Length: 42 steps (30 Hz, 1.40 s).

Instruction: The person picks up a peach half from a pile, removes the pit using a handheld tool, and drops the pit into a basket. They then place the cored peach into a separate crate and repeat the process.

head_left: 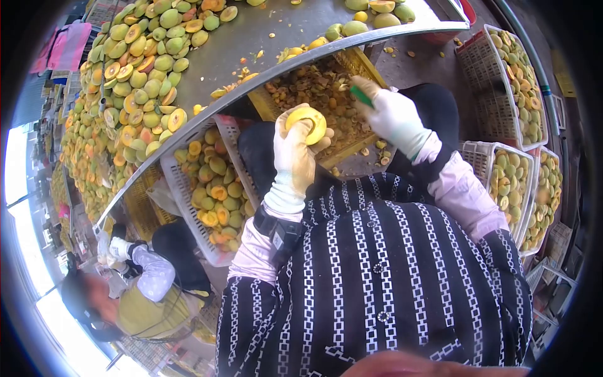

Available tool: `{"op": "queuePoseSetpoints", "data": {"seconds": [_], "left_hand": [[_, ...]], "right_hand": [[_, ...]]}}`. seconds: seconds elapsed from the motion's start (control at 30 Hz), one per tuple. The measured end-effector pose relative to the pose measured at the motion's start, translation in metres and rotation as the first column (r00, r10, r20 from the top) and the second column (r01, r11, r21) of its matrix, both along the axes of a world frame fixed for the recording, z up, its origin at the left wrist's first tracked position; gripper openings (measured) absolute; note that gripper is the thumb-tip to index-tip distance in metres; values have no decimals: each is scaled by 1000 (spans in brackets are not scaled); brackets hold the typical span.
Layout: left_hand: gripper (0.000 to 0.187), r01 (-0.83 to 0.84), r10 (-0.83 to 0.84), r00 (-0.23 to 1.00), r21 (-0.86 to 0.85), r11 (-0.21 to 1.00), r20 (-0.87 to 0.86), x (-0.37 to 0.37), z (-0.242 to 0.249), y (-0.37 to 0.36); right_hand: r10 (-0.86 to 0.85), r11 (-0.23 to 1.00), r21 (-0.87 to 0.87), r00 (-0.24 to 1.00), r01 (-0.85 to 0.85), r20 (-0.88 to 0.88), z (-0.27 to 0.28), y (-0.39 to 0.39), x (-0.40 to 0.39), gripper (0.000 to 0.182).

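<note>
My left hand (pixel 294 147), in a white glove with a yellowed palm, is closed around a yellow peach half (pixel 319 129) whose hollow faces up. Off to the right, my right hand (pixel 394 119) wears the same kind of glove and grips a green-handled tool (pixel 361 96). Motion blurs its fingertips, and the tool's working end does not show clearly. Both hands are over a yellow crate (pixel 359 146) of pits and brown scraps between my knees.
Peaches, many halved, are heaped on the metal table (pixel 220 60) ahead. A white crate of peaches (pixel 210 248) stands at my left, beside a seated co-worker (pixel 157 308). More full crates (pixel 496 116) line the right side. Scraps litter the floor.
</note>
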State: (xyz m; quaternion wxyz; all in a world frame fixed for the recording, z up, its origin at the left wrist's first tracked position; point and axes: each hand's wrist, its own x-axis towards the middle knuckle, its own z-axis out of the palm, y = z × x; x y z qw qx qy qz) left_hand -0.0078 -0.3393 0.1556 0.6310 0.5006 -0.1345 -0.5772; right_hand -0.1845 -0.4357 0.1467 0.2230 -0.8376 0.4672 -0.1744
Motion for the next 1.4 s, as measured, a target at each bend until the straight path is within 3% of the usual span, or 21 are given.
{"op": "queuePoseSetpoints", "data": {"seconds": [0.03,0.1,0.17,0.23,0.3,0.37,0.43,0.5,0.53,0.57,0.63,0.7,0.77,0.83,0.9,1.0,1.1,1.27,1.3,1.37,1.4], "left_hand": [[30,-6,6,1000,-6,1000,4,3,1,1],[30,-1,1,1000,16,1000,9,6,1,6],[30,-8,8,1000,11,1000,8,8,-2,9],[30,-17,17,1000,-12,1000,6,9,0,7],[30,36,-36,999,-12,999,-30,15,4,14],[31,22,-22,999,-4,1000,38,28,16,29],[33,-31,30,984,4,1000,178,58,15,54],[43,-171,91,914,171,970,396,96,14,84],[48,-253,141,832,141,957,536,120,-8,103],[55,-333,187,727,101,937,661,139,-23,115],[62,-453,213,603,111,885,769,154,-5,108],[50,-373,267,684,12,928,679,176,-3,83],[43,-282,203,809,62,957,552,177,19,30],[42,-133,108,807,1,991,580,184,14,-28],[41,-115,44,784,76,990,619,194,5,-94],[40,-116,12,721,104,988,692,212,-18,-187],[44,-165,-70,300,124,978,951,226,-47,-257],[61,-339,-387,-40,352,873,921,219,-46,-324],[61,-377,-439,-49,390,840,897,212,-40,-330],[60,-216,-462,21,455,864,887,233,-61,-340],[59,-274,-472,-41,444,853,881,219,-54,-338]], "right_hand": [[-80,995,46,991,85,-108,1,-9,-4,41],[-17,1000,13,995,19,-94,6,-6,-6,40],[144,989,-47,977,-138,158,11,9,3,41],[316,949,-57,939,-311,136,23,21,13,40],[191,981,-51,981,-189,39,8,14,14,39],[64,997,44,993,-60,-101,3,-8,0,39],[94,995,-29,991,-98,-98,-9,-17,-17,41],[112,992,54,993,-114,43,-7,-21,-24,44],[153,982,89,974,-169,166,-19,-29,-32,49],[12,837,538,985,-103,170,12,-31,-29,50],[-72,646,740,950,-188,305,8,-44,-35,48],[-71,497,829,940,-257,334,3,-57,-34,43],[-32,429,854,940,-293,338,6,-64,-28,39],[-66,315,907,947,-279,314,4,-68,-25,37],[-26,336,895,947,-292,319,-1,-70,-24,34],[-129,230,930,939,-286,320,-6,-77,-25,34],[-157,194,941,938,-276,308,-9,-87,-24,37],[-227,136,960,936,-244,270,0,-100,-20,41],[-220,130,957,933,-261,284,-1,-101,-19,41],[-251,137,955,924,-263,290,-6,-100,-20,41],[-234,146,952,926,-268,296,-3,-101,-19,40]]}}
